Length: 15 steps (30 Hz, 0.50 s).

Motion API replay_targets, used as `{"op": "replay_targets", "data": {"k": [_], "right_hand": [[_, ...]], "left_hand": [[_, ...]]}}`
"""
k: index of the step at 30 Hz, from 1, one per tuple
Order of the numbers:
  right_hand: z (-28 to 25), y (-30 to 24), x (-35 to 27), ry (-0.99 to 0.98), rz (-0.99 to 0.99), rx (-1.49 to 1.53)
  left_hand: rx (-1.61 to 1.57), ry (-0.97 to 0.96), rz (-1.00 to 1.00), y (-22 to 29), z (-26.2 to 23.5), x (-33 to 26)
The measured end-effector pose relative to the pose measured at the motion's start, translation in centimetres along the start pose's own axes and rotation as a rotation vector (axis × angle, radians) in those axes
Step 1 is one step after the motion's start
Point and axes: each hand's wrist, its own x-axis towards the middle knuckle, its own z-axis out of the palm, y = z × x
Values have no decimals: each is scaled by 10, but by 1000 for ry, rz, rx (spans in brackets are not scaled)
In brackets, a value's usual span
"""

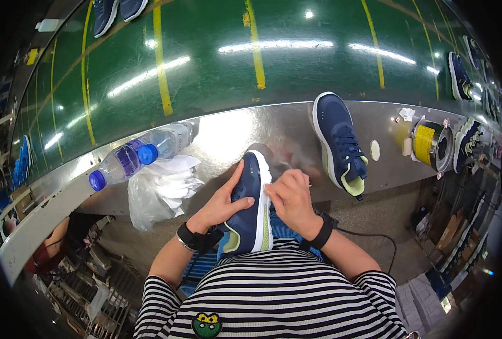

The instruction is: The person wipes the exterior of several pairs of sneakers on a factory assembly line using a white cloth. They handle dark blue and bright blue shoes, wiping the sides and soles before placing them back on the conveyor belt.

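Observation:
A navy sneaker (247, 220) with a white midsole and pale green lining lies tilted in front of my body, its toe pointing away. My left hand (217, 208) grips its upper, the thumb across the laces area and the fingers along the far left side. Against the white sole edge on the right, my right hand (294, 202) is closed with curled fingers; whatever it may pinch is hidden. The matching navy sneaker (337, 135) rests apart on the metal ledge to the right, laced and sole down.
Plastic bottles (127, 161) with blue caps and a crumpled white plastic bag (163, 186) lie on the left of the ledge. To the right stands a yellow-labelled tin (431, 146). A green conveyor belt (205, 68) with yellow lines runs beyond, carrying other shoes (459, 76).

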Motion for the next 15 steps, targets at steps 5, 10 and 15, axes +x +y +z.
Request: {"op": "replay_targets", "data": {"k": [5, 10, 15], "right_hand": [[2, -1, -9, 54, 135, 194], [15, -3, 0, 61, 407, 388], [28, 6, 16, 86, 448, 417]], "left_hand": [[-33, -9, -3, -2, -2, -1], [2, 11, 30, -10, 0, 0], [0, 28, 22, -11, 3, 0]]}}
